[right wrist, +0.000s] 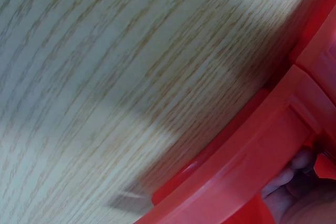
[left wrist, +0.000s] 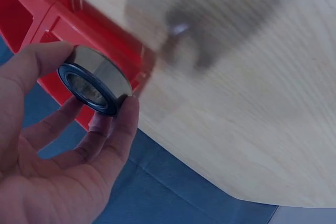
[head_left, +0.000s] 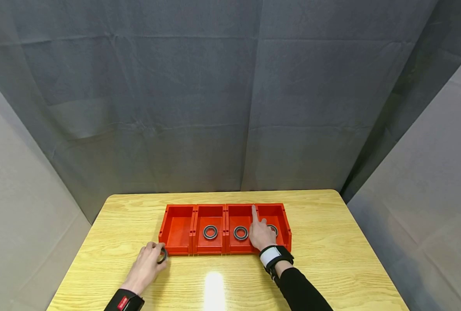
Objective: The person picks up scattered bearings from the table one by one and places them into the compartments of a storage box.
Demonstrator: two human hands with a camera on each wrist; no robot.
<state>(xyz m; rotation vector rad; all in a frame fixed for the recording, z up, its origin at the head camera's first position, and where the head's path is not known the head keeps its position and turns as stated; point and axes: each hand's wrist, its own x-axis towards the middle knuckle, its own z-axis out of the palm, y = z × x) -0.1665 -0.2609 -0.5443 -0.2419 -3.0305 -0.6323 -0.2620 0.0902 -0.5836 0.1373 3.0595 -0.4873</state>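
Observation:
My left hand (head_left: pixel 146 265) holds a ball bearing (left wrist: pixel 97 80) just off the near left corner of a row of red bins (head_left: pixel 178 249). Thumb and fingers pinch the bearing's outer ring, and its dark-sealed face shows in the left wrist view. My right hand (head_left: pixel 262 233) is over the divider between the third and fourth bins, index finger stretched toward the back wall and the other fingers bent. Bearings lie in the second bin (head_left: pixel 210 232), the third (head_left: pixel 241 233) and the fourth, where my right hand partly covers the bearing (head_left: pixel 273 229).
The bins stand side by side on a light wood-grain table (head_left: pixel 312 224). Behind the table hangs a grey cloth (head_left: pixel 184 108), with pale cloth panels on the left (head_left: pixel 17 194) and right (head_left: pixel 424 194).

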